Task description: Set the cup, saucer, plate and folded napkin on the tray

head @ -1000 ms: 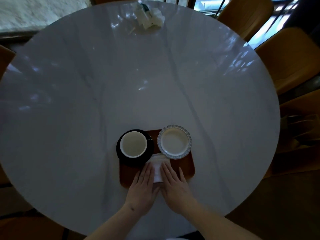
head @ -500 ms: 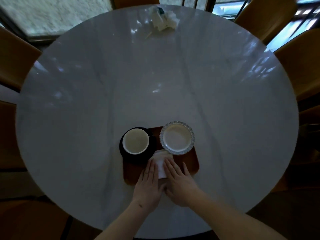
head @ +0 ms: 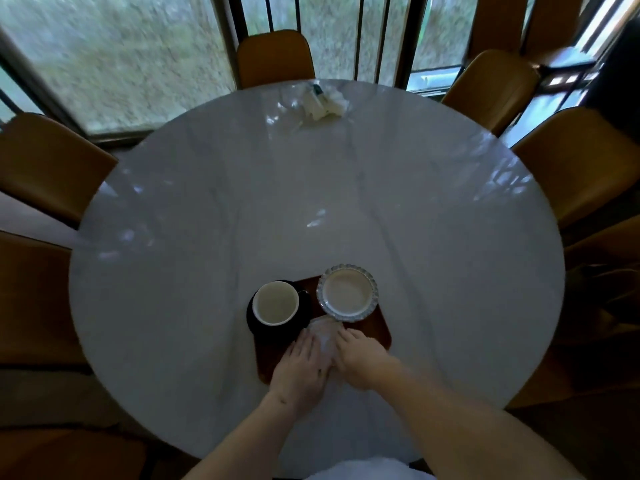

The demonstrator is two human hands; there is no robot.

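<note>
Fingers (head: 304, 344) of both hands lie flat and slightly spread, pressing one folded napkin (head: 323, 332) onto the tray (head: 375, 329). Left hand (head: 299, 370) and right hand (head: 360, 360) flank it, touching. One tray carries one cup (head: 275, 304) on one dark saucer (head: 254, 322) and one plate (head: 347, 293). Six chairs (head: 275, 58) ring the round table (head: 242, 188).

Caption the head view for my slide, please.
Both hands, left hand and right hand, press napkin onto tray.

one cup (head: 275, 303), one saucer (head: 254, 323), one plate (head: 347, 293), one napkin (head: 323, 332), one tray (head: 375, 329)
</note>
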